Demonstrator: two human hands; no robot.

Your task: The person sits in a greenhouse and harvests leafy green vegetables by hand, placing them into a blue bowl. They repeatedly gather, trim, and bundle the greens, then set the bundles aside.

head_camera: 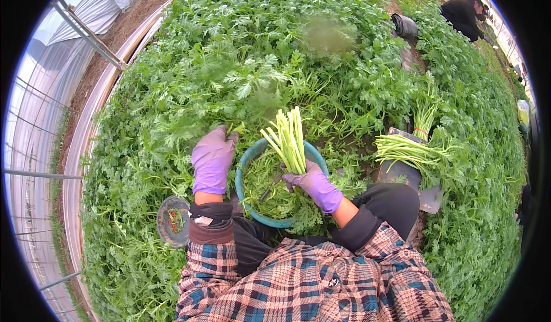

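Observation:
My right hand (312, 184), in a purple glove, is closed round a bunch of leafy greens (292, 143), cut stems up and leaves hanging down. A dark, thin tool (265, 194), perhaps a blade, shows by the same hand; how it is held is unclear. Below lies a blue-green round tub (239, 184) holding loose leaves and trimmings. Left of the tub, my left hand (215, 158), also gloved in purple, pinches a small green stem piece (236, 128). Stems of another pile of greens (404, 150) lie on a dark sheet at the right.
A small dark bowl (165, 231) with red bands stands at the lower left. Dense leafy plants (241, 34) surround me. A tied bunch (424, 117) and a black roll (404, 25) are at the right. A person (462, 16) crouches at the upper right. Metal poles (86, 34) line the left.

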